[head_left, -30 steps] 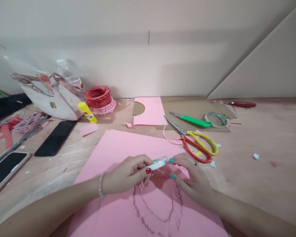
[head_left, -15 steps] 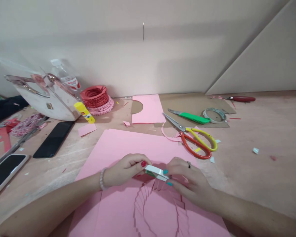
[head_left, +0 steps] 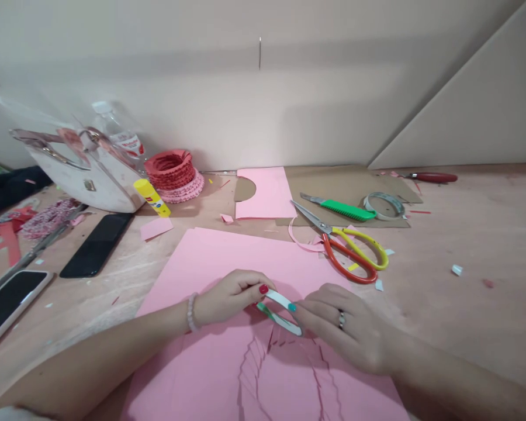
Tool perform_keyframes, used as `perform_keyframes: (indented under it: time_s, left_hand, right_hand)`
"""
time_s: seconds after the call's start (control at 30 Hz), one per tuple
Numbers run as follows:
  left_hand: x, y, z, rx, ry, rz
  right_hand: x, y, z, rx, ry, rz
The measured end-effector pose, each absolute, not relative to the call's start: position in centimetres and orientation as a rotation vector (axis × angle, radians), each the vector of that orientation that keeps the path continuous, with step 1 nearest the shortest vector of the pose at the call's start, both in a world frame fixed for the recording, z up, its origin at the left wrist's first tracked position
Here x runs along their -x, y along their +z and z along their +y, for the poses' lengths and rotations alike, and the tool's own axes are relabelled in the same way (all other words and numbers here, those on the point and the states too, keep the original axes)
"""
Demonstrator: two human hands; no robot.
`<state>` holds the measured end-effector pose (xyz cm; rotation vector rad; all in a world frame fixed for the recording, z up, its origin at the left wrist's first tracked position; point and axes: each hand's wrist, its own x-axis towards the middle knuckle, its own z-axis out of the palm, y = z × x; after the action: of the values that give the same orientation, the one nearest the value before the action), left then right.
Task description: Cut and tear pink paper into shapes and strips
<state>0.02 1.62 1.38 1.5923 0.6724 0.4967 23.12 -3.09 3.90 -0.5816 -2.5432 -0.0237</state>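
Above the pink sheet (head_left: 193, 257), the left hand (head_left: 232, 298) pinches one end of the band (head_left: 277, 299) under its thumb; the right hand (head_left: 346, 327) touches the other end, though whether it grips I cannot tell. A loose pinch could let the band slip; dropped, it could bend the thin frill (head_left: 251, 356) below.
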Motion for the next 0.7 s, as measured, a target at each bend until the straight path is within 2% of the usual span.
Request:
perform_keyframes:
  time_s: [0.1,0.2,0.7]
  left_hand:
    - [-0.1,1.4,1.5,-1.609,0.504,0.664]
    - [-0.2,1.6,1.3,-1.635,0.501,0.646]
    - [-0.2,2.6,1.1,-1.858,0.508,0.559]
  right_hand:
    - [-23.2,4.2,-3.2,0.414,-0.319,-2.57]
    - [-23.1,4.2,-3.3,0.371,-0.411,-2.561]
    - [-23.3,4.3,-3.3,0.331,-0.37,-2.605]
